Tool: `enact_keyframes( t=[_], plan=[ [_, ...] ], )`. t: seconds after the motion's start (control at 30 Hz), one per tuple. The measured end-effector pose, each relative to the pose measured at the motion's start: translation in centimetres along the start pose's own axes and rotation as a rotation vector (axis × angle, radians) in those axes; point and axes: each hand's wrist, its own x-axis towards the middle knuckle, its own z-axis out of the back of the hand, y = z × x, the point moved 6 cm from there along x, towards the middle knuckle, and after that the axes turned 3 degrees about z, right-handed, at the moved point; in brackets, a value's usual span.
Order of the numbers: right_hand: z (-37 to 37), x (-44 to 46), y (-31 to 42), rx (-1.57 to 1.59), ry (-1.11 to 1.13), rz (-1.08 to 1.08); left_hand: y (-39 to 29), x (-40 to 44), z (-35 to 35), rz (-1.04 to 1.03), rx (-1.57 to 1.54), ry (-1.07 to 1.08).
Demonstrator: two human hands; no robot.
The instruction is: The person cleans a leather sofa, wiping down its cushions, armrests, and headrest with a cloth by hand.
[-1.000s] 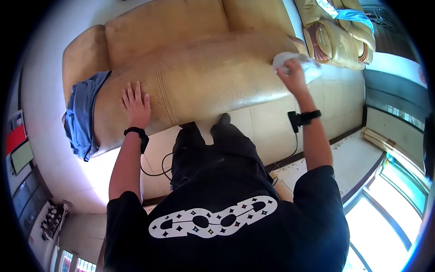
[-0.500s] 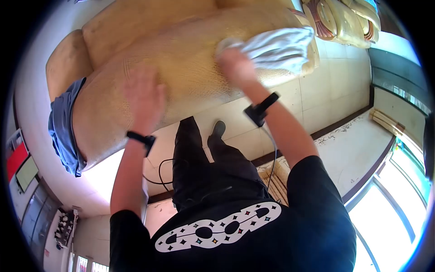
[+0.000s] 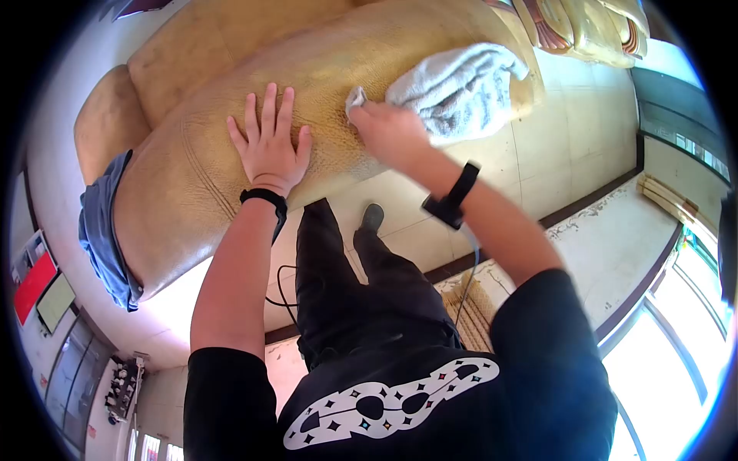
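A tan leather sofa (image 3: 338, 54) stretches across the upper part of the head view, its surface creased and shiny in places. My left hand (image 3: 270, 146) lies flat on the leather with its fingers spread, holding nothing. To the right, my right hand (image 3: 390, 134) is closed around a pale grey-white cloth (image 3: 465, 88). A bunched end of the cloth sticks out past my fingertips against the leather; the larger part lies crumpled to the right of the hand. Both wrists wear black bands.
A dark blue-grey cloth (image 3: 104, 230) is draped over the sofa's left end. Another tan seat (image 3: 584, 34) stands at the upper right. Pale floor tiles (image 3: 573, 138) lie beyond the sofa edge. A thin dark cable (image 3: 281, 288) hangs beside my legs, and bright windows are at the lower right.
My left hand has moved right and now rests still on the leather. My right hand has shifted slightly left and downward with the cloth, which has bunched up more.
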Motion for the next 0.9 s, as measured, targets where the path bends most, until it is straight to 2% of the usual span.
enact_keyframes(
  t=[0.03,0.07,0.1,0.13,0.23,0.27,0.3,0.33,0.43,0.5,0.53,0.57,0.7,0.73,0.83,0.9],
  plan=[
    [0.6,-0.6,0.0,0.003,0.012,0.128,-0.1,0.1,0.0,-0.001,0.006,-0.007],
    [1.2,0.6,-2.8,0.003,0.004,0.093,0.0,0.4,0.0,-0.004,0.008,-0.014],
    [2.7,2.3,-6.5,-0.033,0.100,-0.128,0.0,0.4,0.0,-0.006,0.007,-0.018],
    [3.7,3.8,-10.1,-0.137,0.053,-0.256,0.0,0.1,-0.1,-0.002,0.004,-0.015],
    [2.1,3.9,-7.2,-0.030,-0.067,-0.498,0.0,0.2,0.1,-0.009,-0.005,-0.011],
    [1.4,2.8,-2.9,-0.025,-0.106,-0.286,0.3,0.0,0.2,-0.009,-0.010,-0.011],
    [1.6,1.9,1.5,-0.137,0.122,-0.216,0.5,0.0,0.0,-0.011,-0.013,-0.017],
    [-0.9,0.6,3.6,0.105,-0.016,0.004,0.4,0.0,-0.2,-0.013,-0.023,-0.018],
    [1.0,0.4,1.1,-0.041,0.016,0.149,0.2,0.2,-0.1,-0.001,-0.022,-0.006],
    [2.9,2.0,-6.8,-0.078,0.047,-0.200,0.2,0.3,0.0,-0.014,-0.031,-0.009],
    [5.0,2.2,-9.9,0.011,-0.205,-0.279,0.2,0.2,-0.1,-0.005,-0.032,-0.010],
    [6.2,2.7,-10.6,-0.002,-0.116,-0.417,0.3,0.2,-0.1,0.004,-0.033,-0.016],
    [4.5,2.8,-11.5,-0.025,-0.284,-0.524,0.4,0.1,-0.2,0.002,-0.038,-0.004],
    [4.6,2.5,-11.3,0.002,-0.406,-0.468,0.3,0.1,-0.2,0.000,-0.038,0.003],
    [4.6,3.3,-13.2,-0.097,-0.327,-0.620,0.3,0.2,0.0,0.004,-0.036,0.022],
    [4.1,4.9,-13.0,-0.042,-0.268,-0.636,0.3,0.2,-0.1,0.001,-0.044,0.029]
  ],
)
